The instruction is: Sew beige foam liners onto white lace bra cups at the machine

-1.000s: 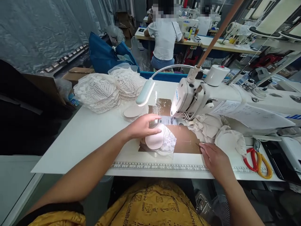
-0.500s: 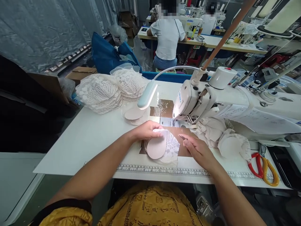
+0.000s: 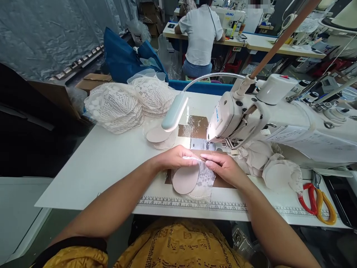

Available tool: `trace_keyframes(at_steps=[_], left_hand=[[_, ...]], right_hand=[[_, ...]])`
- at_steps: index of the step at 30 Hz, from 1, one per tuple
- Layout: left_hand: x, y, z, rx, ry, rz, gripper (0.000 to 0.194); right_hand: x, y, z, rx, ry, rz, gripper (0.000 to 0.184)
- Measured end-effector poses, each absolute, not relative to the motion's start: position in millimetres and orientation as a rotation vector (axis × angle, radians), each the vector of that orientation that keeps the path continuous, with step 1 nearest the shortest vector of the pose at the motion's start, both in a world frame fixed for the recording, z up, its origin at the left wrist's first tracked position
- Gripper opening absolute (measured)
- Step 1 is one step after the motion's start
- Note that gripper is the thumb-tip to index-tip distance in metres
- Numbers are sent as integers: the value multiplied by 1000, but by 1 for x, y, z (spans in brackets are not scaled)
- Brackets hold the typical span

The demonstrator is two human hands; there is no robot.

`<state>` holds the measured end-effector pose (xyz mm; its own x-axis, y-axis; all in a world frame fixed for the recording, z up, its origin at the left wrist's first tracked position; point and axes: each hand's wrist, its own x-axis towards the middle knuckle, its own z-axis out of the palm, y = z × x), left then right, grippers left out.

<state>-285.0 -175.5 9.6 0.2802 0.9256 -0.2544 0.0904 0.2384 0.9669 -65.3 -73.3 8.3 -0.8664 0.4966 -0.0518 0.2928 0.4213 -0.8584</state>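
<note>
Round pad (image 3: pixel 185 181) lies on lace (image 3: pixel 206 178), near side of sewing machine (image 3: pixel 221 115), not under it; my left hand (image 3: pixel 180 157) pinches both, my right hand (image 3: pixel 224 166) a slim tool (image 3: pixel 202 159); lace stack (image 3: pixel 114 106) far left, padded pieces (image 3: pixel 276 173) right.

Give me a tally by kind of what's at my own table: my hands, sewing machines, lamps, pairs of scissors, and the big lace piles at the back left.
Hands, left hand and right hand: 2
Sewing machine: 1
Lamp: 1
Scissors: 1
Lace piles: 2
Total: 7
</note>
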Motion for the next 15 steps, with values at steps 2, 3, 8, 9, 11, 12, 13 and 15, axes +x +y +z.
trace_keyframes(at_steps=[2, 3, 8, 9, 11, 12, 13, 15], left_hand=[[-285, -174, 8, 1204, 1135, 777, 37], [-285, -174, 7, 1211, 1133, 773, 36], [-283, -172, 7, 1224, 1094, 772, 33], [-283, -172, 8, 1216, 1086, 770, 33], [-282, -172, 10, 1200, 1078, 758, 36], [-282, -172, 12, 1194, 1077, 747, 38], [-281, -172, 13, 1192, 1076, 735, 39], [-281, -172, 14, 1196, 1074, 716, 42]], right_hand=[[-69, -76, 9, -690, -2451, 1456, 34], [-70, -77, 9, -696, -2439, 1475, 33], [-77, -83, 8, -739, -2401, 1562, 20], [-77, -84, 8, -750, -2393, 1573, 18], [-78, -86, 9, -758, -2381, 1592, 16], [-78, -86, 9, -756, -2379, 1591, 16], [-78, -86, 10, -757, -2381, 1580, 15], [-77, -86, 9, -770, -2385, 1541, 15]])
